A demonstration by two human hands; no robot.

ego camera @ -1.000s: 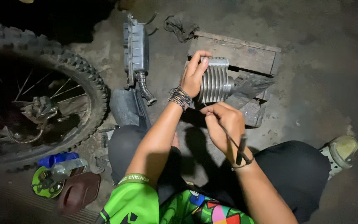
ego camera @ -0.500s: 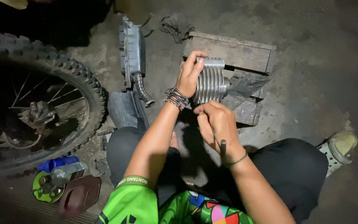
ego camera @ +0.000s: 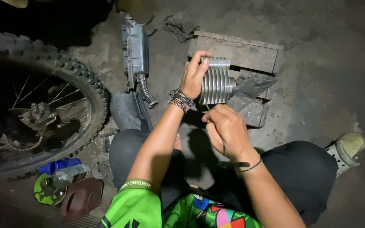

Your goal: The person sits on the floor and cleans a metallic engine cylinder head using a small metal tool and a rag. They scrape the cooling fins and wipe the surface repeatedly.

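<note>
While the finned metal cylinder (ego camera: 217,81) rests on a wooden block (ego camera: 250,52), the left hand (ego camera: 194,77) clasps its near end. Just below that grip, the right hand (ego camera: 226,127) is closed around a thin dark tool (ego camera: 233,164). A knobby motorcycle wheel (ego camera: 43,101) lies well to the left.

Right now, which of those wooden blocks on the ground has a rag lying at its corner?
The farther wooden block, beyond the finned cylinder: the dark rag lies at its far-left corner. The nearer block has none.

Clear plastic bottle (ego camera: 66,174) with blue cap, lying bottom left beside knobby tyre (ego camera: 81,80); label unreadable.
</note>
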